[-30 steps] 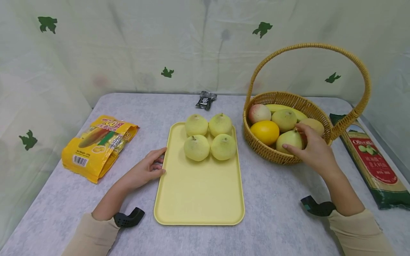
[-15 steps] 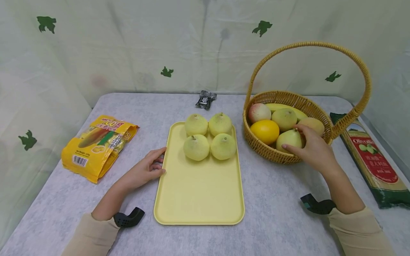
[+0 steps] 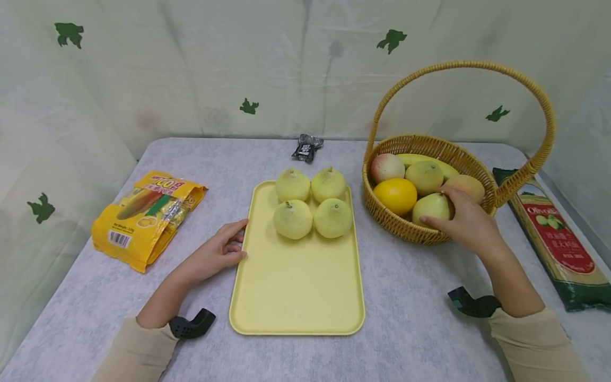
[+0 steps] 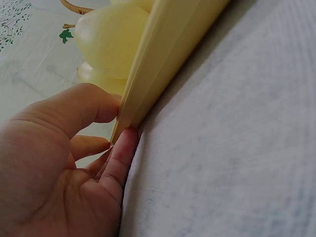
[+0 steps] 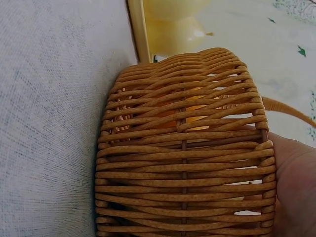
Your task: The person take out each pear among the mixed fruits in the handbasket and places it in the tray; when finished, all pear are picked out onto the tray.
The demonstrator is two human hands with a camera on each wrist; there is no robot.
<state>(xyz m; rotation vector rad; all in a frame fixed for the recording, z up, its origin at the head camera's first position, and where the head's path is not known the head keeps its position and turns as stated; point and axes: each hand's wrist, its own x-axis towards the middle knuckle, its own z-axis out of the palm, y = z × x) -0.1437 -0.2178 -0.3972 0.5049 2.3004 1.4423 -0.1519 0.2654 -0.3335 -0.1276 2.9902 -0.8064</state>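
Observation:
My left hand (image 3: 212, 257) rests against the left rim of a pale yellow tray (image 3: 296, 292), thumb and index fingertips apart on the edge; the left wrist view shows these fingers (image 4: 91, 106) touching the rim's outer side. Several pale green-yellow pears (image 3: 293, 219) stand grouped at the tray's far end. To the right, my right hand (image 3: 470, 223) grips another pear (image 3: 431, 209), thumb and fingers around it, inside a wicker basket (image 3: 403, 228). In the right wrist view the basket wall (image 5: 182, 163) hides the fingers and the pear; only part of the hand (image 5: 296, 182) shows.
Other basket contents are a yellow lemon-like fruit (image 3: 395, 196), a peach (image 3: 387, 168), a banana (image 3: 427, 161) and mango-like fruits (image 3: 424, 178). A tall handle (image 3: 460, 65) arches over them. A yellow snack bag (image 3: 143, 220), black wrapped sweet (image 3: 307, 148) and pasta packet (image 3: 556, 233) lie around.
Both hands stay in place, the right on the pear in the basket and the left at the tray. Only a slight shift of the head view shows.

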